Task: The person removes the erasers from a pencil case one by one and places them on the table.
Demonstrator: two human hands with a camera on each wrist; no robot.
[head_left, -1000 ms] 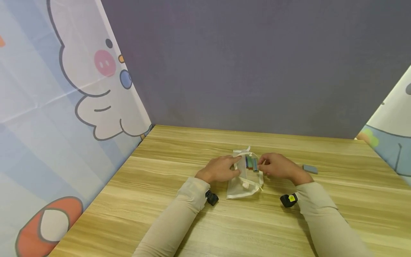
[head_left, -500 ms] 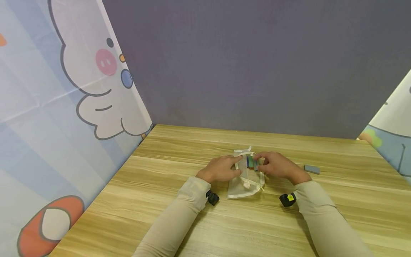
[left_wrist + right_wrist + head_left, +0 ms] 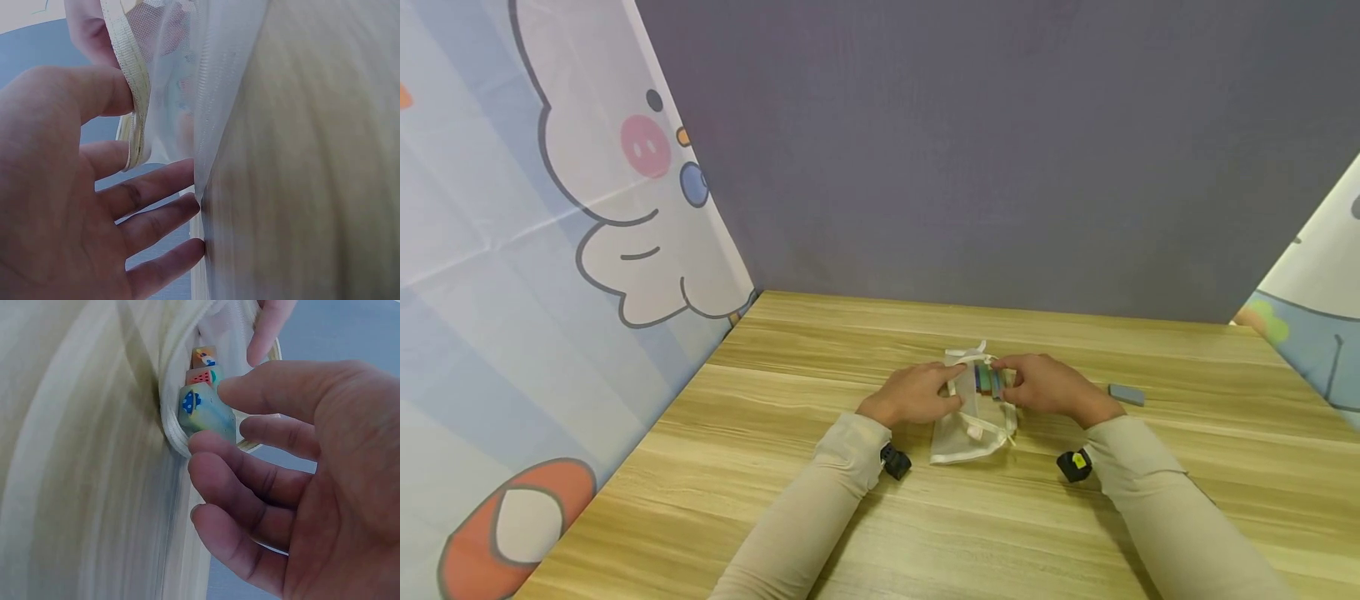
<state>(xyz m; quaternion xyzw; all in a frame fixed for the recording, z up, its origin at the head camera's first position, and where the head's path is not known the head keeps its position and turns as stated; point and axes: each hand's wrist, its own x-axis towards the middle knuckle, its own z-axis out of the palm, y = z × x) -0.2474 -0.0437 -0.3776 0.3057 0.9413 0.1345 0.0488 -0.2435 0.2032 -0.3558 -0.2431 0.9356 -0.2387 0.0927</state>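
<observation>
A white mesh bag (image 3: 958, 437) with a cream rim lies on the table, its mouth facing right. My left hand (image 3: 913, 393) holds the rim between thumb and index finger, the other fingers lying straight along the bag's outside. Inside the mouth stand several printed tiles (image 3: 985, 380), shown in the right wrist view as small blocks with coloured pictures. My right hand (image 3: 1048, 385) is at the mouth with thumb and index finger apart. Its thumb tip is right at the nearest tile (image 3: 206, 415), which bears a blue spotted picture, and the other fingers are loosely bent below.
A single grey-blue tile (image 3: 1126, 395) lies flat on the wooden table (image 3: 820, 333), right of my right hand. A dark grey panel (image 3: 1000, 167) stands behind the table. Cartoon-printed cloth (image 3: 490, 333) hangs on the left, with another on the right.
My right hand's thumb and index finger have spread apart at the bag's mouth, where they were closer together beside the nearest tile. My left hand keeps its place on the rim.
</observation>
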